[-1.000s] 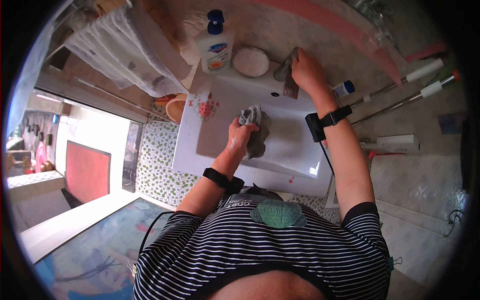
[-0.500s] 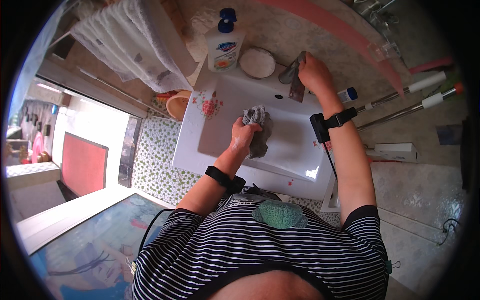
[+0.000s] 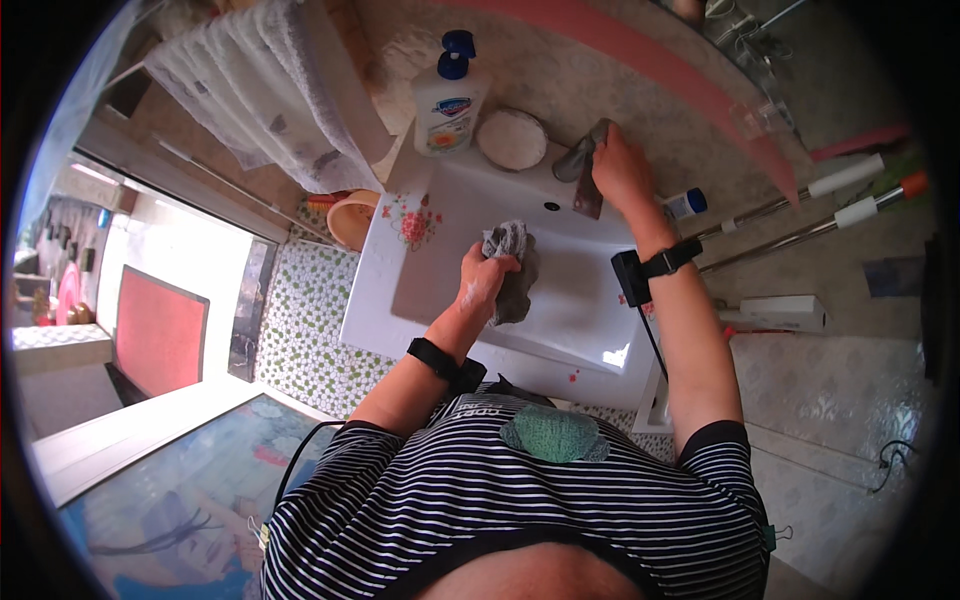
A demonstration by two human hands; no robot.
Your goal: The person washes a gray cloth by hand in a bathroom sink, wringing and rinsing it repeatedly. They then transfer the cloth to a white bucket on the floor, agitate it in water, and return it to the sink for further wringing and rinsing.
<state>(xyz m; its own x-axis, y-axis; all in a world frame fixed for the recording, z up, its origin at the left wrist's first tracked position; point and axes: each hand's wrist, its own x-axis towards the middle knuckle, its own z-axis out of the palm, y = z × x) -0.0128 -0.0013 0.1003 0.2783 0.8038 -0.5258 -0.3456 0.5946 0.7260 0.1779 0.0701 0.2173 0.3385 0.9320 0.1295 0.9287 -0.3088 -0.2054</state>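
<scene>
The left hand point(image 3: 483, 283) is closed around a crumpled grey cloth point(image 3: 513, 270), pressing it into the basin of the white sink point(image 3: 590, 310) near its centre. At about 1 o'clock from it, the right hand point(image 3: 620, 170) grips the metal tap point(image 3: 582, 160) on the sink's back rim. At 11 o'clock from the tap lies a round white soap point(image 3: 511, 138), and just beyond it stands a pump bottle point(image 3: 450, 100) with a blue top. A pale towel point(image 3: 270, 90) hangs at 10 o'clock.

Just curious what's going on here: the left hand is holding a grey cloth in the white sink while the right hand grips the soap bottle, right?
Not quite. The head view shows the right hand on the tap, not the soap bottle, which stands untouched. The left hand does hold the grey cloth in the white sink.
</scene>
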